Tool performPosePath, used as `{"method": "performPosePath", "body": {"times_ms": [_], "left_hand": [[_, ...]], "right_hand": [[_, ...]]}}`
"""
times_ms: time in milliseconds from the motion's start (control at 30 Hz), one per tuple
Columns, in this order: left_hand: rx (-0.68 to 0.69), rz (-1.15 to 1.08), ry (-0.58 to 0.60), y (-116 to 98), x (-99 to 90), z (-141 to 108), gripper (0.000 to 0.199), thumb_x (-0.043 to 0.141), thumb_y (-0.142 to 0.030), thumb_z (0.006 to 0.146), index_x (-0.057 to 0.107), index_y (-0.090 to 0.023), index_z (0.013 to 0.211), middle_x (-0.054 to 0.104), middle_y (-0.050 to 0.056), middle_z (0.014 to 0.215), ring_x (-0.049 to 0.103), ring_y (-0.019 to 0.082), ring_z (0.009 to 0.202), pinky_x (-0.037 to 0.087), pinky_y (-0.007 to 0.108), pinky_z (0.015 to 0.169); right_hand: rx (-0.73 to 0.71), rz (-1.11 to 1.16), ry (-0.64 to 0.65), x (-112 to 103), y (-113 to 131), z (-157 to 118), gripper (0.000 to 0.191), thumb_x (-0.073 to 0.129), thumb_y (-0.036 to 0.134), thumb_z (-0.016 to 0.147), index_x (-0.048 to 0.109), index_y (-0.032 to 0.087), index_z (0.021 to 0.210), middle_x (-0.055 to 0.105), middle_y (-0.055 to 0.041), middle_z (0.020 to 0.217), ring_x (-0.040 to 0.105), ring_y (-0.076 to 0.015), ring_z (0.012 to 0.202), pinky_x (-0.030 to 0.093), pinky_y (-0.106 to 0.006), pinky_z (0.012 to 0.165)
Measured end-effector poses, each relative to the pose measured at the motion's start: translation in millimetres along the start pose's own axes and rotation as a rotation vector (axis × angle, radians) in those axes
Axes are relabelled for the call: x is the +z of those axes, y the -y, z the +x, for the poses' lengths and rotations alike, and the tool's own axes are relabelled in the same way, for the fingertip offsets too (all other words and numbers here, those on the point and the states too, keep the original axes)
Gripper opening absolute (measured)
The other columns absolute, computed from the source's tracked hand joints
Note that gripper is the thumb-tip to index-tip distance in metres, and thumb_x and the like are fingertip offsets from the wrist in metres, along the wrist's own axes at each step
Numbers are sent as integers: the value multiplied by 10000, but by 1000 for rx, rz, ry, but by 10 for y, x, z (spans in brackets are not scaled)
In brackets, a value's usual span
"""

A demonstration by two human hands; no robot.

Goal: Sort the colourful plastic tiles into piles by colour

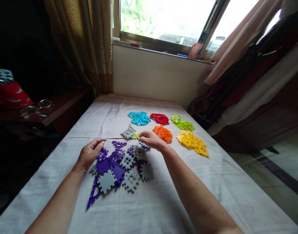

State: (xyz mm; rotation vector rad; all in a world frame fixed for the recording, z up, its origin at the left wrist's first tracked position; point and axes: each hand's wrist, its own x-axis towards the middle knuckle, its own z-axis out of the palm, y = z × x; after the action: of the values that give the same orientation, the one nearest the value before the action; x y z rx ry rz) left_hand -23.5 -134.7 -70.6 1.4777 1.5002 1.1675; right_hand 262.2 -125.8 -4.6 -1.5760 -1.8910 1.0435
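Between the thumb and fingers of my right hand (150, 139) is a small yellow-green interlocking tile (136, 135). It is held over the near side of a few grey triangular tiles (128, 131). My left hand (90, 152) has its fingers stretched out and holds nothing that I can see. It hovers by the left edge of a mixed pile of purple tiles (104, 165) and grey tiles (107, 182). Some of these tiles are solid squares, others have window-like cutouts. A long purple triangular tile (92, 194) lies at the pile's near left.
Beyond the hands lie sorted heaps: blue tiles (139, 118), red tiles (160, 118), green tiles (185, 125), orange tiles (162, 134) and yellow tiles (192, 143). All rest on a pale bedsheet (163, 201). Eyeglasses (33, 110) sit on a dark side table (63, 104).
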Motion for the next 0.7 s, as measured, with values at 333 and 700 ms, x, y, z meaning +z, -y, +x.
{"method": "performPosePath", "body": {"times_ms": [333,700], "left_hand": [[43,100,-9,22,-15,27,521,586,-624,729,729,-200,996,746,60,946,663,224,876,513,339,837],[60,141,-12,-66,18,-13,494,571,-601,730,727,-200,973,739,43,877,659,215,829,519,328,804]], "right_hand": [[345,-601,-433,-1157,-638,-192,206,590,330,810,753,215,859,736,-40,838,651,-183,788,423,-246,662],[15,-601,-380,-668,-488,197,336,539,376,935,688,247,1207,686,-70,1244,637,-206,1115,470,-319,978]]}}
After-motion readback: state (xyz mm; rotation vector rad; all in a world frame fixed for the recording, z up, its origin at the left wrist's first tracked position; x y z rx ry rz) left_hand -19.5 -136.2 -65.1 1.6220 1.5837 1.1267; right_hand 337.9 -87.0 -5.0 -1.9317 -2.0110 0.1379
